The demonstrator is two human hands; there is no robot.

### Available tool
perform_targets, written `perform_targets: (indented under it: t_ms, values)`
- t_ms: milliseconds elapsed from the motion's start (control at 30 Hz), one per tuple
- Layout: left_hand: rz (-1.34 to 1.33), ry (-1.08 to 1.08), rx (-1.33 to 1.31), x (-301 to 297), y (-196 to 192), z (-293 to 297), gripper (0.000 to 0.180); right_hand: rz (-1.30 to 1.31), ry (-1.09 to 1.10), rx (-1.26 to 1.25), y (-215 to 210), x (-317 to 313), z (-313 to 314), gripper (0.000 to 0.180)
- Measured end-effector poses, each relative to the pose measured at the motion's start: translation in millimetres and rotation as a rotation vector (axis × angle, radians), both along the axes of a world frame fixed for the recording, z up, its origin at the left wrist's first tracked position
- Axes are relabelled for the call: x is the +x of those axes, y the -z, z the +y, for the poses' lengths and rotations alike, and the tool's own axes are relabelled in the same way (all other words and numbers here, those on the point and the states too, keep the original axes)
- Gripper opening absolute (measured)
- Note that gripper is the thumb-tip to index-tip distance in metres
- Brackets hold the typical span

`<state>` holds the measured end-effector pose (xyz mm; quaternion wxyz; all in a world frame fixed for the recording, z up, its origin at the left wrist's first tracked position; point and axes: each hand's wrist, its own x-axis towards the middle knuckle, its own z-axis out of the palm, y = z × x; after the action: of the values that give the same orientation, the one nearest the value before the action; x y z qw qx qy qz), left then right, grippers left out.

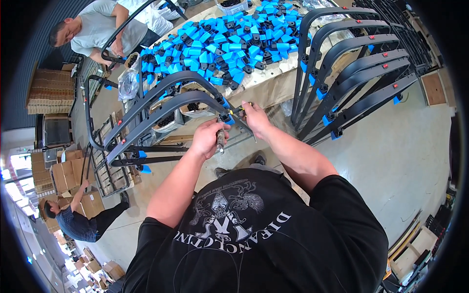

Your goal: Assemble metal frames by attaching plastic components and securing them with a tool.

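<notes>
My left hand (208, 138) is closed round a silver metal hand tool (221, 139), whose lower end sticks out below my fingers. It is beside the end of a curved black metal frame (181, 101), which carries a blue plastic cap (229, 120). On the other side of that end, my right hand (255, 119) is closed on a slim tool with black and yellow parts (237, 111); its exact kind is unclear. The tool reaches to the frame end by the blue cap. A second black frame (168, 80) stands just behind the first.
Blue and black plastic parts (220, 46) heap on the table (273, 80). Boxes of small black hardware (198, 103) sit at its near edge. More curved frames (351, 73) stand at right. One person (105, 29) handles a frame far left; another (80, 222) stands among cartons.
</notes>
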<state>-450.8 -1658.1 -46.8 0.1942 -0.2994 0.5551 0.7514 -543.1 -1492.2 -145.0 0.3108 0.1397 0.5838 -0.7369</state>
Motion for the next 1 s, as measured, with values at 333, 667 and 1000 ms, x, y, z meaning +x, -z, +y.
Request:
perform_targets:
  t_ms: [333, 667, 1000]
  values:
    - [0.099, 0.245, -0.72, 25, 55, 16, 0.023, 0.061, -0.478, 0.397, -52, -30, 17, 0.044]
    - [-0.208, -0.125, 0.723, -11, 16, -14, 0.022, 0.36, -0.337, 0.231, -18, -31, 25, 0.049]
    - [-0.156, 0.199, 0.199, -20, 31, -16, 0.019, 0.294, -0.265, 0.371, -22, -22, 20, 0.049]
